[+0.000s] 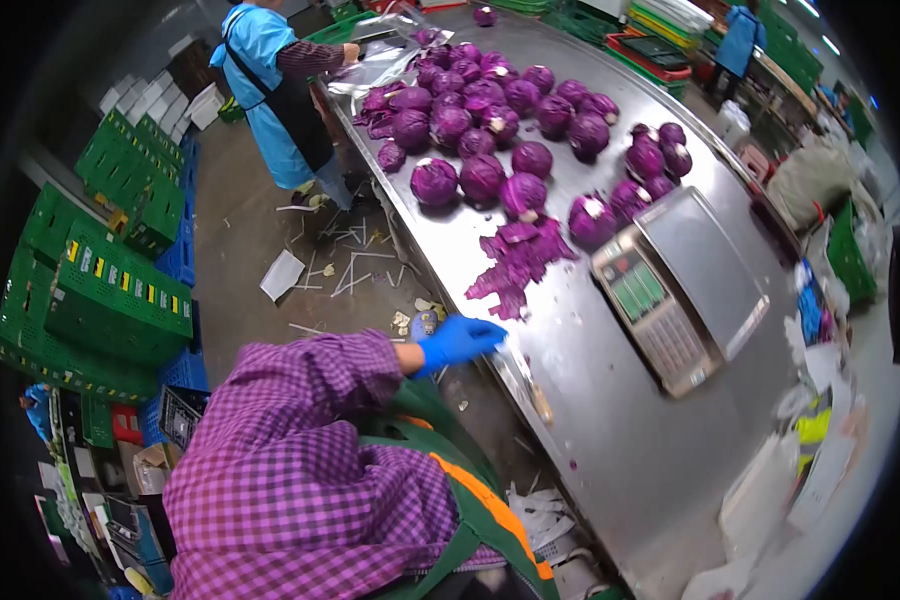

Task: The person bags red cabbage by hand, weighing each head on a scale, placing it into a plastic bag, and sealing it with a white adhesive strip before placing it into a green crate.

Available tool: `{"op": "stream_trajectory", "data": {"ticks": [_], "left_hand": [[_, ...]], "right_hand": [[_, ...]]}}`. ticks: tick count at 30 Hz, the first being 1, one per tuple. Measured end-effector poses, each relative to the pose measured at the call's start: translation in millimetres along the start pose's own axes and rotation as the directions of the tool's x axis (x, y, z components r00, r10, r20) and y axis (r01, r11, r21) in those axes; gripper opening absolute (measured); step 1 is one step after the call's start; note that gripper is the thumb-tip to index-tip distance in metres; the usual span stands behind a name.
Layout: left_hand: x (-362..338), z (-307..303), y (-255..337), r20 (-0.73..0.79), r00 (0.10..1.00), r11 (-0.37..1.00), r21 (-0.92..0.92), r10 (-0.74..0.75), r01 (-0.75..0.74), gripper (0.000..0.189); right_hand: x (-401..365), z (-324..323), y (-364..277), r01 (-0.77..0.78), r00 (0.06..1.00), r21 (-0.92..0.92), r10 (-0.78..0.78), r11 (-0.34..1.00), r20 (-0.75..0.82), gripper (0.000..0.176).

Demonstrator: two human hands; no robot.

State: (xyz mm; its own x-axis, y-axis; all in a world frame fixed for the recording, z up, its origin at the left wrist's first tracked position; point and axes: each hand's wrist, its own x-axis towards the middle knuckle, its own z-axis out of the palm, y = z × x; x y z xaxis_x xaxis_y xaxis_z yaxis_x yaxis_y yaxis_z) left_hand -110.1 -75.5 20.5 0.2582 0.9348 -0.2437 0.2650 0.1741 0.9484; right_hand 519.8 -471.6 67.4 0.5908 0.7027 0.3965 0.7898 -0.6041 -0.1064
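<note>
My left hand, in a blue glove, reaches out from a purple checked sleeve to the near edge of the metal table. Its fingers are stretched out, with the fingertips right at the table edge. Just beyond them a knife with a light handle lies along that edge, its blade end toward my hand. Loose purple cabbage leaves are spread on the table past my fingertips. My right hand is out of view.
Many red cabbages are heaped on the metal table. A weighing scale stands at its right side. A person in a blue apron works at the far end. Green crates are stacked at left; scraps litter the floor.
</note>
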Motion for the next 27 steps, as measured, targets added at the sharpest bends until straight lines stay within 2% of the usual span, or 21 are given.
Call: {"op": "stream_trajectory", "data": {"ticks": [1,2,3,5,7,9,10,11,12,13,15,16,18,21,22,24,25,27], "left_hand": [[18.0,-45.4,1.0,-0.147,0.989,1.0,-0.016,0.018,-0.021,0.029],[41.2,-96.8,-0.8,-0.244,0.97,1.0,-0.012,0.023,-0.027,0.028],[67.5,-151.6,-2.5,-0.336,0.942,1.0,-0.003,0.027,-0.029,0.027],[129.5,-259.7,-8.3,-0.487,0.869,0.98,-0.113,0.088,-0.162,0.028],[201.1,-366.3,-24.6,-0.571,0.81,0.946,-0.167,0.136,-0.277,0.025],[261.8,-459.2,-16.5,-0.65,0.74,0.973,-0.004,0.173,-0.232,0.023],[295.8,-505.4,-24.3,-0.685,0.703,0.976,0.054,0.19,-0.212,0.023],[329.9,-550.1,-31.3,-0.715,0.665,0.974,0.117,0.218,-0.194,0.023],[356.4,-587.1,-25.8,-0.737,0.637,0.974,0.196,0.224,-0.116,0.026],[381.3,-618.8,-22.1,-0.754,0.616,0.963,0.268,0.23,-0.033,0.029],[438.6,-686.1,-38.9,-0.768,0.597,0.928,0.36,0.233,0.101,0.039],[460.1,-710.2,-41.7,-0.772,0.596,0.899,0.399,0.221,0.183,0.043],[499.1,-749.8,-52.8,-0.783,0.583,0.817,0.473,0.218,0.33,0.048],[546.1,-779.4,-72.8,-0.78,0.552,0.64,0.591,0.297,0.491,0.055],[555.6,-786.4,-73.1,-0.778,0.557,0.643,0.591,0.292,0.488,0.055],[568.8,-798.5,-70.6,-0.764,0.639,0.54,0.574,0.084,0.615,0.054],[574.6,-802.7,-71.0,-0.78,0.621,0.508,0.568,0.08,0.648,0.046],[592.2,-826.1,-89.1,-0.709,0.691,0.524,0.646,0.141,0.556,0.04]], "right_hand": [[26.0,17.3,-110.2,-0.135,0.987,0.593,0.053,0.794,0.153,0.027],[49.4,23.7,-201.0,-0.125,0.989,0.645,0.043,0.754,0.141,0.026],[57.5,34.9,-276.2,-0.109,0.986,0.585,0.012,0.804,0.167,0.026],[58.1,65.8,-418.5,-0.152,0.955,0.629,-0.051,0.762,0.294,0.025],[35.9,126.5,-521.4,-0.317,0.834,0.773,-0.226,0.55,0.503,0.023],[25.0,129.0,-634.6,-0.283,0.737,0.701,-0.319,0.655,0.596,0.027],[21.6,138.6,-665.9,-0.281,0.728,0.689,-0.32,0.668,0.607,0.027],[14.8,151.4,-687.5,-0.229,0.767,0.637,-0.266,0.736,0.584,0.026],[10.2,161.5,-706.7,-0.182,0.808,0.575,-0.212,0.797,0.549,0.025],[9.2,166.2,-721.8,-0.185,0.807,0.563,-0.203,0.806,0.555,0.025],[10.5,169.5,-736.5,-0.044,0.874,0.357,-0.137,0.933,0.466,0.021],[8.4,175.3,-731.0,-0.043,0.872,0.342,-0.131,0.939,0.471,0.021],[-1.4,197.1,-695.4,-0.121,0.81,0.241,-0.044,0.963,0.584,0.035],[0.3,201.0,-706.1,-0.233,0.699,0.115,0.084,0.966,0.71,0.054],[7.5,188.8,-728.1,-0.234,0.7,0.107,0.09,0.966,0.709,0.054],[28.2,166.1,-790.0,-0.45,0.616,0.172,0.166,0.876,0.77,0.047],[32.0,163.3,-803.9,-0.473,0.61,0.178,0.175,0.863,0.773,0.045],[37.6,161.2,-825.7,-0.482,0.617,0.191,0.177,0.855,0.767,0.041]]}}
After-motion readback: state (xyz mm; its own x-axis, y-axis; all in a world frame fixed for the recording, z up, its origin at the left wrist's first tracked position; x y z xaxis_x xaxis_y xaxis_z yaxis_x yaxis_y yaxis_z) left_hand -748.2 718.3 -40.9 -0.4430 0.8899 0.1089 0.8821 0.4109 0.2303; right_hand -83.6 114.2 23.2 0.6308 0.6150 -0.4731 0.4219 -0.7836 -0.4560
